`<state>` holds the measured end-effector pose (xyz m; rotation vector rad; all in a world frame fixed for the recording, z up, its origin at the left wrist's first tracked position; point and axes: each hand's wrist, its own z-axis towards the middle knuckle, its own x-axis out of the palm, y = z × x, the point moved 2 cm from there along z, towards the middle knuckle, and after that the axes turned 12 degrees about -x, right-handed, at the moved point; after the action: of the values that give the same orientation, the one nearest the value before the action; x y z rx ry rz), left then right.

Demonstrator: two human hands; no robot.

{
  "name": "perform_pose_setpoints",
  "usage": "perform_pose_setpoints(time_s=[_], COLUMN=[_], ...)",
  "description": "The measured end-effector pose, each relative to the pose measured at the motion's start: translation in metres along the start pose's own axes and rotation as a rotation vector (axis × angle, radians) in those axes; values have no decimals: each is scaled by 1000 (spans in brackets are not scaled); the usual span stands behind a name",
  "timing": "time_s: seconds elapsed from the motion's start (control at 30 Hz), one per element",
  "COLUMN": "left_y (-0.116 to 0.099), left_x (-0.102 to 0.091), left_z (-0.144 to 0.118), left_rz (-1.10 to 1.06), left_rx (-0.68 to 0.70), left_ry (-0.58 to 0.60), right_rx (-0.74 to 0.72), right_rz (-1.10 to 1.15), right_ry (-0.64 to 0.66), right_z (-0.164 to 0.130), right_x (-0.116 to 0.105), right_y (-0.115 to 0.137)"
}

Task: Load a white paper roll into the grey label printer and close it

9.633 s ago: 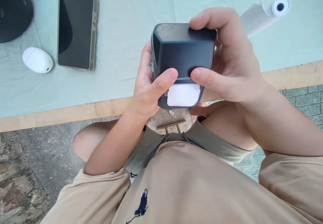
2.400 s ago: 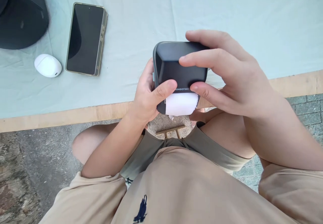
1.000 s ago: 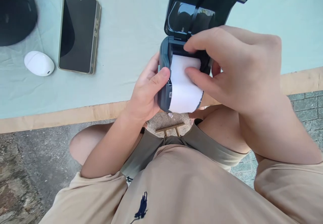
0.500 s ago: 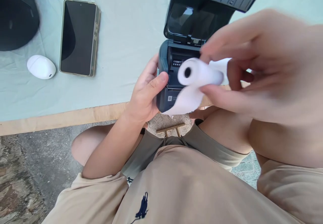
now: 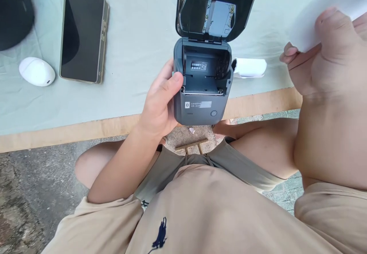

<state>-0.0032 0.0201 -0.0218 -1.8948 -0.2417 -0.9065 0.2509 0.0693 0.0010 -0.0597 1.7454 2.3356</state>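
Observation:
My left hand (image 5: 160, 101) grips a dark grey portable label printer (image 5: 193, 107) by its left side, thumb over the rim. The printer's lid (image 5: 212, 17) stands raised, and the paper bay inside is bare, showing a small label with printed characters. My right hand (image 5: 335, 55) is at the upper right, well away from the printer, its fingers closed on white paper (image 5: 311, 23). That paper is smeared and runs out of view, so I cannot make out its full form. Beside the printer's right edge, a small white paper roll (image 5: 250, 67) lies on the cloth.
A phone (image 5: 82, 36) in a clear case lies on the pale cloth (image 5: 137, 25) at left. Beside it are a white oval case (image 5: 37, 71) and a black object (image 5: 14, 13). The table's wooden edge (image 5: 71, 130) runs in front of my legs.
My right hand has moved from above the printer to the upper right, taking the paper roll away from the bay. The printer's bay and the roll on the cloth are now uncovered.

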Motion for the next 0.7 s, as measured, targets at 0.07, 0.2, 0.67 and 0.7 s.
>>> perform_pose_setpoints(time_s=[0.07, 0.2, 0.67, 0.7], left_y=[1, 2, 1, 1], left_x=[-1, -3, -3, -4], left_z=[1, 3, 3, 3], left_rz=[-7, -9, -1, -1], left_rx=[0, 24, 2, -5], left_ry=[-1, 24, 30, 30], right_rx=[-77, -354, -418, -443], right_rz=[-78, -421, -718, -707], right_ry=[40, 126, 200, 136], right_z=[-2, -2, -12, -15], right_x=[-5, -14, -10, -12], right_y=[0, 4, 14, 19])
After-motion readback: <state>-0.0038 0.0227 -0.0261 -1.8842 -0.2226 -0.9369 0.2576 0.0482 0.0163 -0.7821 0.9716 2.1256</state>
